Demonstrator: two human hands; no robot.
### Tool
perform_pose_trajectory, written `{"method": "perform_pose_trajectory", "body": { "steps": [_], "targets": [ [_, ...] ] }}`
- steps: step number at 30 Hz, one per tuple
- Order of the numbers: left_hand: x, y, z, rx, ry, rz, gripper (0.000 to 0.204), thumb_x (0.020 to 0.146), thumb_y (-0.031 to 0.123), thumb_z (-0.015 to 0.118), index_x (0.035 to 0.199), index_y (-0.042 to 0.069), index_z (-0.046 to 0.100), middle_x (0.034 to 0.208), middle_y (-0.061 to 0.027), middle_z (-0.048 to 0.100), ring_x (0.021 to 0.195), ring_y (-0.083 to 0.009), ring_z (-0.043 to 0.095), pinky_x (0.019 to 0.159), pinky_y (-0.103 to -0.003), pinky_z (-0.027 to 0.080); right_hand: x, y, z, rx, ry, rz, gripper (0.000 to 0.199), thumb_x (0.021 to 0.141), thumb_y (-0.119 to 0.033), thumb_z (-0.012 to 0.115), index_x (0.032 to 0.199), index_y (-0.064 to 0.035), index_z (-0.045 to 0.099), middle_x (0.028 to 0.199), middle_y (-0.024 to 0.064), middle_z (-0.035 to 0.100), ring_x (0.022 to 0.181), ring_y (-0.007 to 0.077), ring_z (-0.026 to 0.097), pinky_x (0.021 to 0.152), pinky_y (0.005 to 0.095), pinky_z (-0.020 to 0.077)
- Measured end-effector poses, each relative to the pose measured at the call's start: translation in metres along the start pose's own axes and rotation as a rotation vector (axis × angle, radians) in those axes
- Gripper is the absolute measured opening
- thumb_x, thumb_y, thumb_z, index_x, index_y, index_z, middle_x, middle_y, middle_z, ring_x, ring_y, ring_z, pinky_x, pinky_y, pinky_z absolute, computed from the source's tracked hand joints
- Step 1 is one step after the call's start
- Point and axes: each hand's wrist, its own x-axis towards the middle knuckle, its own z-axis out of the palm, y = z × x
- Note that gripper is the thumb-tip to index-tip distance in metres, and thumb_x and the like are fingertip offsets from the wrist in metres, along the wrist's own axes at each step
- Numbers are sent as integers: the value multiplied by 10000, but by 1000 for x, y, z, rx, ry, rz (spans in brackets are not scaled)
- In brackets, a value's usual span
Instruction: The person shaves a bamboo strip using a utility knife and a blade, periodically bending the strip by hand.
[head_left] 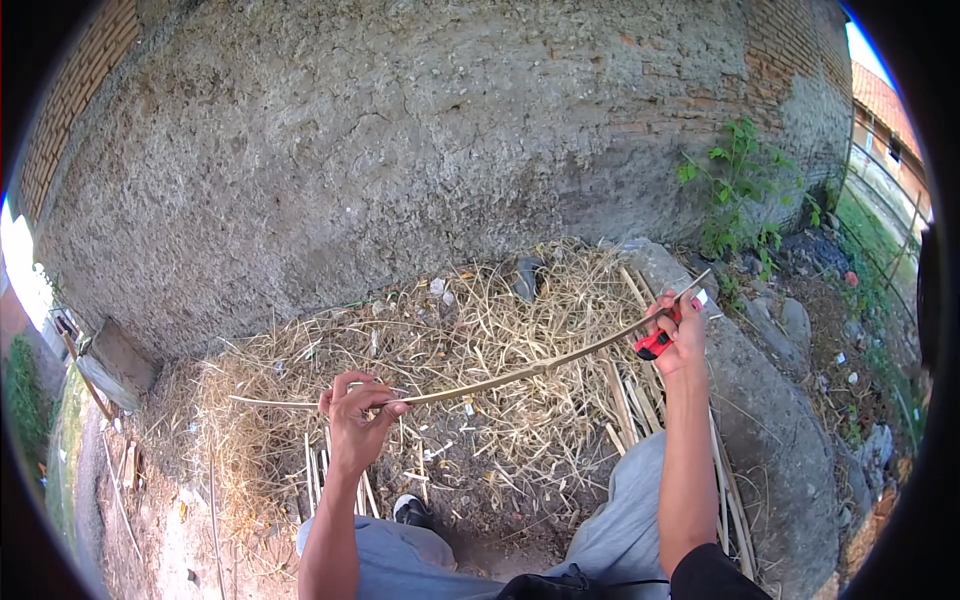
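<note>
A long, thin bamboo strip (530,371) bends in a shallow curve across the space in front of me. My left hand (355,420) pinches it near its left end, a short tip sticking out past the fingers. Further up at the right, my right hand (685,335) is closed round the other end, and that end points up beyond the fingers. The same hand also holds a red and black utility knife (652,346) against the palm; its blade cannot be made out clearly.
Dry shavings (500,330) cover the ground before a rough plastered wall (400,150). More bamboo strips (632,405) lie by my right knee, next to a concrete ledge (765,430). A green plant (740,190) grows at the wall's right. My shoe (412,511) shows below.
</note>
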Motion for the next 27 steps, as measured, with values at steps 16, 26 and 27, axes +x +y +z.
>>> {"method": "perform_pose_trajectory", "body": {
  "steps": [16,26,27],
  "targets": [
    [-2,-6,-6,-30,49,19,179,695,284,844,794,153,772,882,80,727,989,-137,552,935,-375,260,-5,6,1,89,-142,-14,372,1040,-412,408,965,-80,557,765,-23,533,414,65,268,787,284,512],
    [-7,4,5,-20,144,52,167,666,223,852,801,174,765,898,105,712,984,-126,555,902,-364,272,-21,-7,24,189,-145,-105,353,1042,-398,416,934,-85,537,741,-25,513,414,65,293,768,263,506],
    [-6,5,8,9,185,76,181,653,208,856,806,176,764,907,105,712,985,-125,560,900,-363,273,-23,-7,26,201,-74,-131,356,1044,-400,412,922,-87,531,733,-25,510,414,67,291,747,261,494]
  ]
}}
